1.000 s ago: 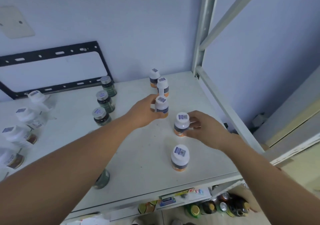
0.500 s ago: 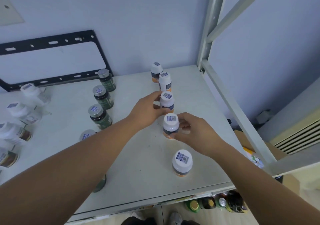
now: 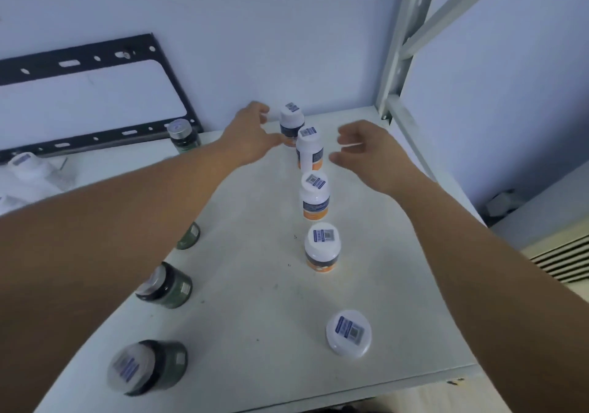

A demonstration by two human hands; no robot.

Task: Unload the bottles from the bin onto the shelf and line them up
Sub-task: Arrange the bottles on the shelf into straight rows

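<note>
Five white-capped, orange-banded plastic bottles (image 3: 315, 194) stood upright in a file running front to back on the white shelf board (image 3: 255, 317). That column looked mostly done, though the front bottle (image 3: 348, 333) sat off to the right of the line and, by my reading, wanted nudging in. The left hand (image 3: 251, 138) was up at the rearmost bottle (image 3: 291, 119), fingers loosely curled and apart, gripping nothing. Whether the thumb touched it was too blurred to say. The right hand (image 3: 366, 153) hovered just beside the second bottle from the back (image 3: 309, 149), fingers bent and spread, empty. Over on the left, dark green glass jars with silver lids (image 3: 164, 285) made a looser row, one partly hidden under the left forearm. Pale white bottles (image 3: 27, 167) were clustered at the far left edge, blurred. The bin was out of view, so what remained to unload couldn't be judged.
</note>
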